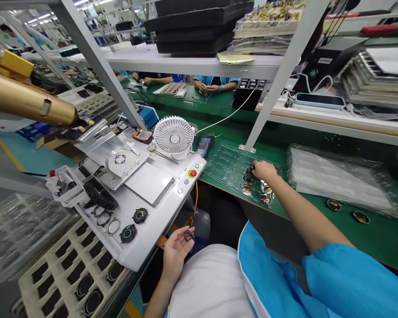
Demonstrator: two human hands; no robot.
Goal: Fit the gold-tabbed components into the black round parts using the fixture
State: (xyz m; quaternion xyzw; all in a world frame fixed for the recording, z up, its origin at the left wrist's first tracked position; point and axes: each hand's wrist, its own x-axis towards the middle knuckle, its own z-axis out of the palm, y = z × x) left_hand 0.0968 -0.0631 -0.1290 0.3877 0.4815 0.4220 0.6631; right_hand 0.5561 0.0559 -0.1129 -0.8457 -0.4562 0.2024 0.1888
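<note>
My left hand [178, 248] is in front of my body with fingers curled round a dark ring-shaped watch case [189, 236]. Stretched out to the right, my right hand [265, 171] pinches a small dark watch part at the clear plastic tray [220, 164], partly hidden by the fingers. Round watch parts with gold and black faces, such as this one [264, 198], lie in the tray's near right pockets. On the white machine top [159, 212] rest two black round watch backs [140, 215] and several thin metal rings [113, 226].
A white fan [174, 138] stands at the machine's back, near a red stop button [193, 173]. A gold cylinder [29, 99] juts in from the left. A beige parts tray [63, 269] sits below left. Stacked clear trays [338, 176] lie right. A slanted shelf post [275, 84] rises beyond my right hand.
</note>
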